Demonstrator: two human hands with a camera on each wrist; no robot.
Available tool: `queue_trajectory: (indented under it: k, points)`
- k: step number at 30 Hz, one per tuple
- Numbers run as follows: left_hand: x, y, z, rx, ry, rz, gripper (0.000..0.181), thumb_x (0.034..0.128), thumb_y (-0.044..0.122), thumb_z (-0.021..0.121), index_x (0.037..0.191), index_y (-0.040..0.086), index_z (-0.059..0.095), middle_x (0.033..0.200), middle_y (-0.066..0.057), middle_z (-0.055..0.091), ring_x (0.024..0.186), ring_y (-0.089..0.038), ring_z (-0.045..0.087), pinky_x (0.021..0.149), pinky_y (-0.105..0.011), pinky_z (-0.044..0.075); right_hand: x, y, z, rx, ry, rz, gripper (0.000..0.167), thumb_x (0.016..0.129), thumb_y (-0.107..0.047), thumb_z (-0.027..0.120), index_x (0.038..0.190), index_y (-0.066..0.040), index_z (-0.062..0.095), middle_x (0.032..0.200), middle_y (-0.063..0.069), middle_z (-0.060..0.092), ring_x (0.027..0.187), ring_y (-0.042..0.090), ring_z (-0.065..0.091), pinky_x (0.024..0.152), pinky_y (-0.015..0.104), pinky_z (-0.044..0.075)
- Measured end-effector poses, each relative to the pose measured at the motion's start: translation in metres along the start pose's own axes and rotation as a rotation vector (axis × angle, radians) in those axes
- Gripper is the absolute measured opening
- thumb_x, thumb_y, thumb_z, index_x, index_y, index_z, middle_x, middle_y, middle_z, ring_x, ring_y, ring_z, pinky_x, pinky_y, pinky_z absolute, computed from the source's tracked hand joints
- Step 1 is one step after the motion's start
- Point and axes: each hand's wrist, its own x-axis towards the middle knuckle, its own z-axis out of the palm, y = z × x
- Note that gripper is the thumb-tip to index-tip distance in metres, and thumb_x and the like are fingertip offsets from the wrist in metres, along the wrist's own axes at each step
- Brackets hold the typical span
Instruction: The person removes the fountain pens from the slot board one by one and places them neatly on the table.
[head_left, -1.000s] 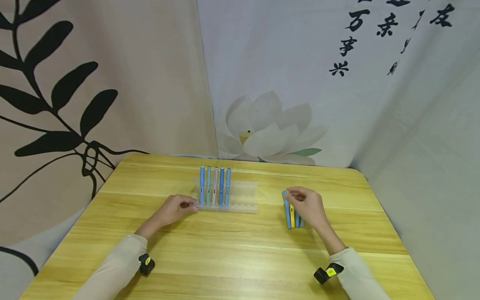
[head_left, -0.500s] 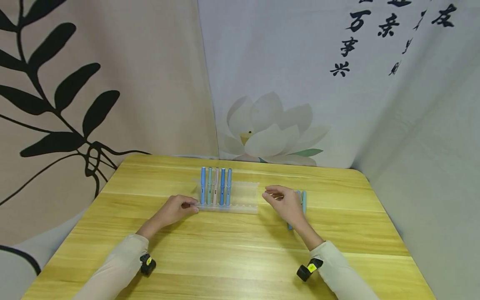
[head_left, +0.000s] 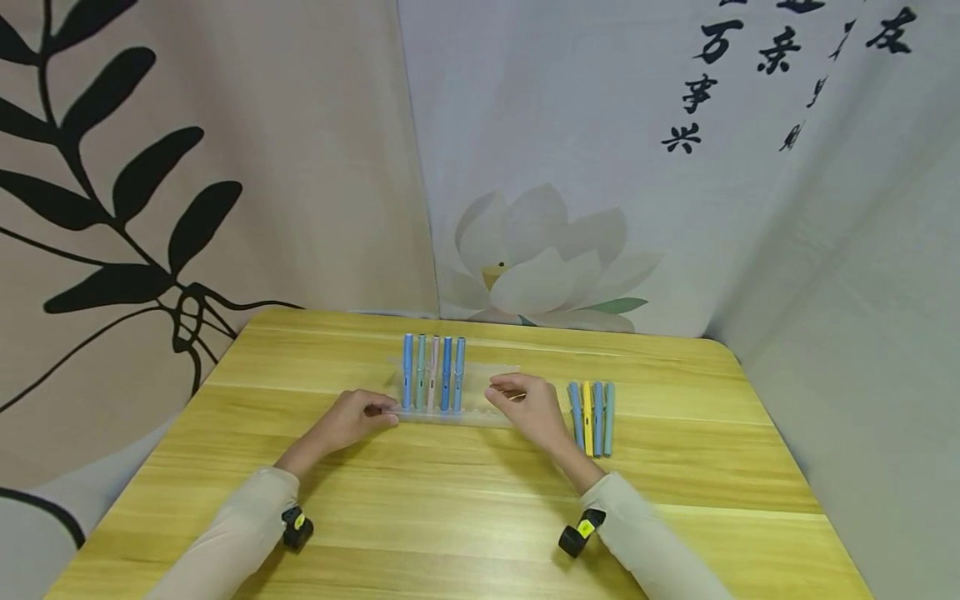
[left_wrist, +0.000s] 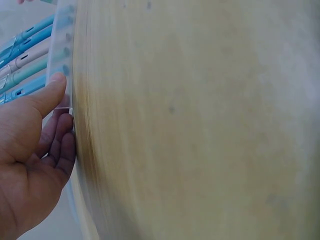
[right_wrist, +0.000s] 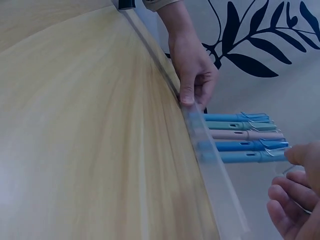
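Head view first: the rack is seen mid-frame on the table, with its left end pinched by the left hand. Five pens are stood in it, bunched toward its left side. Its clear plastic is hard to make out against the wood, and the right part is covered by the right hand. Whether anything's gripped there can't be told; the fingers are bent but the fingertips are too small to read. Right of centre, four loose pens are laid side by side, the leftmost partly hidden by the right wrist. The writing is cut off at the top edge.

Left wrist view: the rack is chopped by the top edge and the pen caps by the left one. The thumb is pressed on the rack's end, with the other fingers curled by it.

Right wrist view: the right hand is cropped at the right edge, fingers curled. Its thumb tip is seen right at a light blue cap, but contact can't be confirmed.
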Motion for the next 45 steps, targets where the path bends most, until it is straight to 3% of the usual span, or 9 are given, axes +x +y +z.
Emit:
queue_trajectory:
  k: [6, 20, 29, 45]
  points:
    - [0.0, -0.002, 0.001, 0.002, 0.008, 0.003, 0.029, 0.0969, 0.023, 0.073, 0.118, 0.004, 0.076, 0.106, -0.004, 0.076, 0.085, -0.008, 0.064, 0.075, -0.027, 0.055, 0.009, -0.001, 0.019, -0.004, -0.016, 0.019, 0.031, 0.096, -0.025, 0.075, 0.119, -0.004, 0.075, 0.103, 0.002, 0.078, 0.091, 0.017, 0.072, 0.081, 0.036, 0.059]
    - [0.0, -0.001, 0.0, -0.005, -0.002, -0.012, 0.03, 0.0965, 0.024, 0.073, 0.119, 0.003, 0.075, 0.106, -0.004, 0.076, 0.086, -0.009, 0.064, 0.075, -0.027, 0.054, 0.024, -0.002, 0.05, -0.006, 0.013, 0.077, 0.026, 0.095, -0.026, 0.076, 0.114, -0.007, 0.078, 0.101, 0.005, 0.078, 0.09, 0.017, 0.074, 0.076, 0.03, 0.06]
    - [0.0, -0.001, 0.001, -0.012, -0.002, -0.018, 0.031, 0.0965, 0.024, 0.073, 0.119, 0.004, 0.075, 0.105, -0.003, 0.075, 0.084, -0.009, 0.063, 0.074, -0.027, 0.054, 0.026, -0.001, 0.056, 0.014, 0.001, 0.077, 0.029, 0.095, -0.022, 0.076, 0.115, -0.002, 0.076, 0.101, 0.009, 0.077, 0.09, 0.02, 0.074, 0.076, 0.032, 0.06]
    - [0.0, 0.001, -0.001, 0.014, -0.008, -0.016, 0.031, 0.0973, 0.024, 0.072, 0.121, 0.004, 0.074, 0.108, -0.004, 0.075, 0.091, -0.011, 0.067, 0.08, -0.031, 0.056, 0.028, -0.001, 0.058, -0.004, 0.034, 0.072, 0.02, 0.095, -0.022, 0.076, 0.108, -0.007, 0.078, 0.095, 0.003, 0.077, 0.086, 0.015, 0.071, 0.074, 0.03, 0.059]
